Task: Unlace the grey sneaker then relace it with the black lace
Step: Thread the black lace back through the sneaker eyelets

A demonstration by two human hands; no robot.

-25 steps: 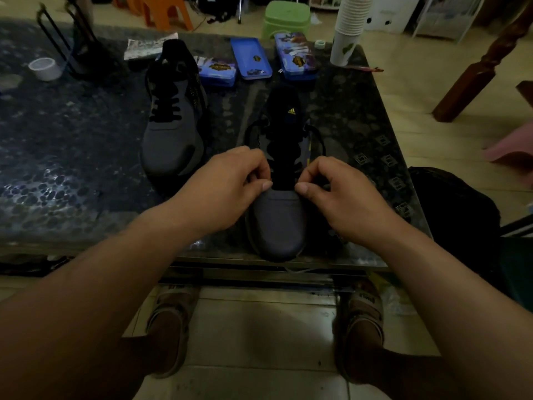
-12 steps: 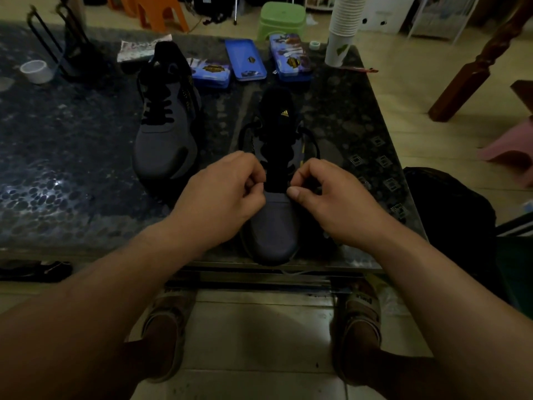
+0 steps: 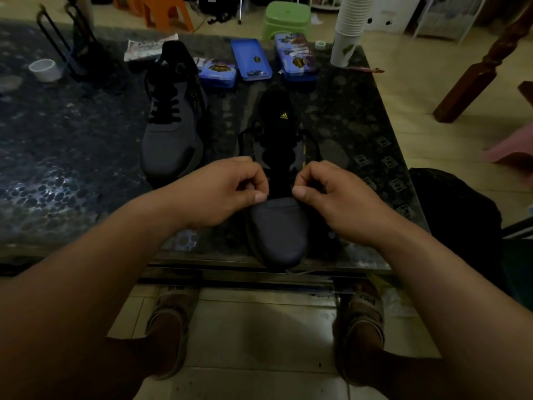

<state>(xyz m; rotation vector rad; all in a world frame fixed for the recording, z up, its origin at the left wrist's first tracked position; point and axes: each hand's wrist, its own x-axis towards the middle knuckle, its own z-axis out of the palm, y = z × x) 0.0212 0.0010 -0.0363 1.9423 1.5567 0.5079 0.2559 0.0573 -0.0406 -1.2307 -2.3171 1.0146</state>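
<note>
Your left hand point(image 3: 227, 192) and right hand point(image 3: 331, 194) each pinched the black lace point(image 3: 245, 133) between thumb and curled forefinger, either side of the tongue of the grey sneaker point(image 3: 278, 226). Its toe lay just below your fingertips, with loose lace loops just beyond them. A laced second sneaker point(image 3: 173, 125) stood past your left fingers.

The curled fingers of the left hand point(image 3: 227, 192) and right hand point(image 3: 331, 194) cover the lowest eyelets of the grey sneaker point(image 3: 278, 226), hiding the stretch of black lace point(image 3: 245, 131) each pinches. Farther up, lace and tongue merge in the dark. The table point(image 3: 86, 140) runs off the picture's left edge. At its far right corner, the cup stack point(image 3: 350, 27) is cut off at the top.
</note>
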